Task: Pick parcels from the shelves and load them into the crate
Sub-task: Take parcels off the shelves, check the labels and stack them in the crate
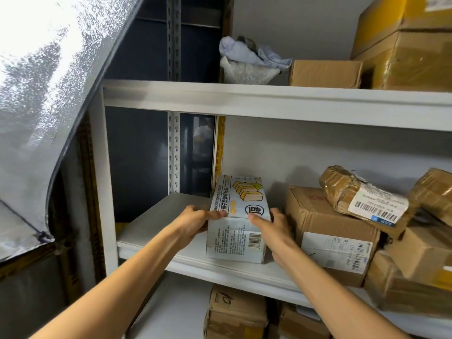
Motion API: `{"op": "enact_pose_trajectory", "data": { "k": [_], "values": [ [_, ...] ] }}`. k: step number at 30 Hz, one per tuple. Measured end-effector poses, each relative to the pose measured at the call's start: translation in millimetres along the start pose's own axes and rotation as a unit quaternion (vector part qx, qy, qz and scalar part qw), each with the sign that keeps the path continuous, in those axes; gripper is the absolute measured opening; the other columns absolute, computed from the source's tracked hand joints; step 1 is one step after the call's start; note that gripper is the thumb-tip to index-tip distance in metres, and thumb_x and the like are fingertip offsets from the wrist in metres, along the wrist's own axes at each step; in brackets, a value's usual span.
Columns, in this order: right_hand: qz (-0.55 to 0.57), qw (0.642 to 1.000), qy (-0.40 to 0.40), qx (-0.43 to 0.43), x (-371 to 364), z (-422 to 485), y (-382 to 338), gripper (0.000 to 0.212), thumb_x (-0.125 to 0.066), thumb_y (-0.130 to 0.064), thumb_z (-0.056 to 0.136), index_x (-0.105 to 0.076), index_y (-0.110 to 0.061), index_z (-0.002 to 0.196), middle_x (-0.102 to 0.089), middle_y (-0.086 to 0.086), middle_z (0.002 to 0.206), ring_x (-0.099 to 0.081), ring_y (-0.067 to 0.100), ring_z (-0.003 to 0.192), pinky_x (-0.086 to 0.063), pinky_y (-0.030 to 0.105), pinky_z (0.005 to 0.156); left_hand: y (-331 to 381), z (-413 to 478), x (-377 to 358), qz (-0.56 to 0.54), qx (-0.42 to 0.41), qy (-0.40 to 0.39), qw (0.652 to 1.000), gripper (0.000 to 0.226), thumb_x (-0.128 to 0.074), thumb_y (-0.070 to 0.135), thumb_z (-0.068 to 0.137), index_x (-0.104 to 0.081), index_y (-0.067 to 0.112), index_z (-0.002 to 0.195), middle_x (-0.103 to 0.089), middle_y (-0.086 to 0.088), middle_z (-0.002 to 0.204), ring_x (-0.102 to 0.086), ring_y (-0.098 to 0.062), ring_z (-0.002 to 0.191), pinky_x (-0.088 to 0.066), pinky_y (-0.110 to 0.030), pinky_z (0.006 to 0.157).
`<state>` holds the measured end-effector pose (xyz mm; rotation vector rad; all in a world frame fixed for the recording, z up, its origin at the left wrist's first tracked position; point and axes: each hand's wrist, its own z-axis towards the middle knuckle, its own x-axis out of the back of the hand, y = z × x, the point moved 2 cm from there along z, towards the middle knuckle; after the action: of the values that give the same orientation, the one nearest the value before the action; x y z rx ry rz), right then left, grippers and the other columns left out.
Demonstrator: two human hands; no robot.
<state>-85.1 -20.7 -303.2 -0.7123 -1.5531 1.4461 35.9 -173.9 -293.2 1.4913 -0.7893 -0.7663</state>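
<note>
A white printed box (238,221) with a yellow toast drawing and a barcode stands on the middle shelf (156,216), near its front edge. My left hand (195,221) grips the box's left side, thumb on the top edge. On the right side, my right hand (274,226) grips it too, thumb over the front top edge and fingers behind. No crate is in view.
Brown cardboard parcels (327,231) are stacked right of the white box, a taped bundle (362,194) on top. The upper shelf (269,101) holds more cartons and a plastic bag (247,62). Boxes (234,311) sit on the shelf below. A frosted window is at left.
</note>
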Motion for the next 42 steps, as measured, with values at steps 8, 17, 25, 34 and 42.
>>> {"op": "enact_pose_trajectory", "data": {
  "k": [8,17,25,34,42],
  "values": [
    [0.053,0.989,0.002,0.142,5.6,-9.0,-21.0,0.061,-0.075,0.004,0.077,-0.048,-0.017,0.127,-0.061,-0.012,0.101,-0.056,-0.005,0.084,-0.046,0.005,0.054,22.9,-24.3,-1.7,-0.001,-0.199,-0.005,0.98,0.065,-0.067,-0.012,0.078,-0.058,0.024,0.131,-0.072,0.001,0.115,-0.068,-0.016,0.107,-0.055,-0.033,0.088],
    [0.012,0.988,-0.072,0.137,10.5,-32.0,-17.4,0.058,-0.082,0.004,0.069,-0.045,-0.02,0.106,-0.064,-0.012,0.098,-0.061,0.004,0.088,-0.05,0.012,0.058,5.3,-58.4,-1.0,-0.133,-0.186,0.122,0.966,0.026,-0.071,0.005,0.081,-0.072,0.009,0.107,-0.075,-0.01,0.102,-0.072,-0.026,0.093,-0.056,-0.04,0.08],
    [0.015,0.97,-0.104,0.221,14.5,-54.1,-37.0,0.09,-0.077,0.017,0.065,-0.039,-0.029,0.133,-0.048,-0.001,0.129,-0.049,0.017,0.122,-0.052,0.008,0.066,-8.3,-94.3,11.0,0.0,-0.225,0.101,0.969,0.074,-0.065,-0.024,0.07,-0.058,0.026,0.124,-0.074,-0.009,0.104,-0.071,-0.023,0.099,-0.06,-0.031,0.068],
    [0.071,0.971,-0.108,0.202,11.8,-53.7,-24.2,0.087,-0.072,0.021,0.066,-0.043,-0.018,0.139,-0.051,0.0,0.128,-0.048,0.014,0.113,-0.045,0.002,0.055,-6.2,-110.6,12.8,0.005,-0.243,0.116,0.963,0.065,-0.064,-0.018,0.076,-0.061,0.021,0.127,-0.071,0.003,0.116,-0.067,-0.014,0.108,-0.058,-0.022,0.07],
    [0.122,0.978,-0.135,0.101,9.1,-33.6,-29.3,0.055,-0.061,0.018,0.082,-0.056,-0.018,0.123,-0.065,0.005,0.111,-0.066,0.005,0.094,-0.056,0.024,0.08,9.3,-118.6,2.4,0.089,-0.255,0.125,0.955,0.083,-0.087,0.03,0.063,-0.048,0.05,0.134,-0.052,0.023,0.132,-0.038,0.001,0.132,-0.018,-0.051,0.115]
  ]
}}
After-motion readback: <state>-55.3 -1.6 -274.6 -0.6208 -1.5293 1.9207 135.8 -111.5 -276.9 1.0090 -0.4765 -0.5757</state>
